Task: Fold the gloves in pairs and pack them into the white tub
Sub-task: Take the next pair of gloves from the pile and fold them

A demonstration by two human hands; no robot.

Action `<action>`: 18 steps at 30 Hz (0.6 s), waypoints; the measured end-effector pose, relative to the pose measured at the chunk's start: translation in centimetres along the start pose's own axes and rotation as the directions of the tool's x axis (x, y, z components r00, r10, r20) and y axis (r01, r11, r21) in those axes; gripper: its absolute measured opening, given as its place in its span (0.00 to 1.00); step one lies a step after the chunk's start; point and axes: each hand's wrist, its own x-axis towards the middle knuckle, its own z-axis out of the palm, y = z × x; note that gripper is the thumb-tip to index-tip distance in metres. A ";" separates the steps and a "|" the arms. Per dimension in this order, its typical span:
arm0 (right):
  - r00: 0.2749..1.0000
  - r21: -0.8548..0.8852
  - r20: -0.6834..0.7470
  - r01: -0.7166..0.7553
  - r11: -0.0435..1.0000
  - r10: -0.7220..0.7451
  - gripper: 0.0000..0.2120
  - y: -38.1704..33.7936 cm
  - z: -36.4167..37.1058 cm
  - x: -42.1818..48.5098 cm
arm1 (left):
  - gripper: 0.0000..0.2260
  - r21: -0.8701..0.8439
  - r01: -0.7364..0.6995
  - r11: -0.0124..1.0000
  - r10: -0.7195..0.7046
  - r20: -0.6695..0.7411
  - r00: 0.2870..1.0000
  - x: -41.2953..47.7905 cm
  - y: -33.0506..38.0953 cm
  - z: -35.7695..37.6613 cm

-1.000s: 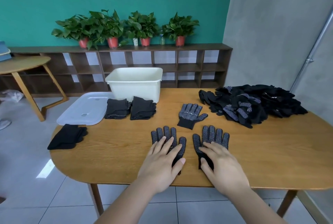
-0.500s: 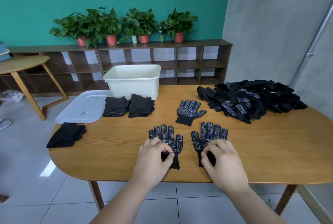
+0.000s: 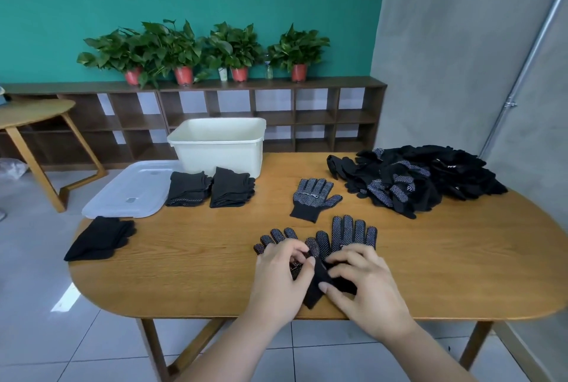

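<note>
Forearms angled inward, the left hand (image 3: 282, 271) pinches a dotted black glove (image 3: 278, 235); just right of it, the right hand (image 3: 365, 286) grips a second glove (image 3: 350, 231) by its cuff.

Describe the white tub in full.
The white tub is a rectangular bin that looks like plastic, with a thick rolled rim and slightly tapering walls. It stands upright and uncovered near the far edge of the table, left of centre. Only its upper inner walls show, and they are bare; its floor is hidden. Two folded glove stacks lie just in front of its near wall, and the clear lid lies flat to its left. Whether either touches it is unclear.
</note>
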 end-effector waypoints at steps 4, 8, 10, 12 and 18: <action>0.994 0.181 -0.072 -0.068 0.981 0.083 0.04 -0.1 -0.4 0.1 | 0.13 0.070 -0.055 0.996 0.053 0.030 0.998 0.0 -0.6 0.5; 0.963 0.364 -0.060 -0.223 0.904 0.262 0.10 -0.5 -1.4 0.4 | 0.16 0.117 -0.084 0.990 0.076 0.074 0.994 0.0 -0.1 0.3; 0.946 0.453 -0.012 -0.283 0.845 0.323 0.10 -0.9 -2.3 0.7 | 0.17 0.153 -0.093 0.984 0.080 0.089 0.993 -0.1 0.1 0.2; 0.940 0.509 0.011 -0.298 0.807 0.340 0.07 -1.4 -3.7 1.5 | 0.19 0.177 -0.080 0.981 0.063 0.100 0.993 0.0 0.3 0.1; 0.975 0.489 0.053 -0.214 0.846 0.216 0.03 -2.8 -10.1 4.4 | 0.20 0.222 -0.096 0.970 0.069 0.126 0.990 -0.1 0.1 0.2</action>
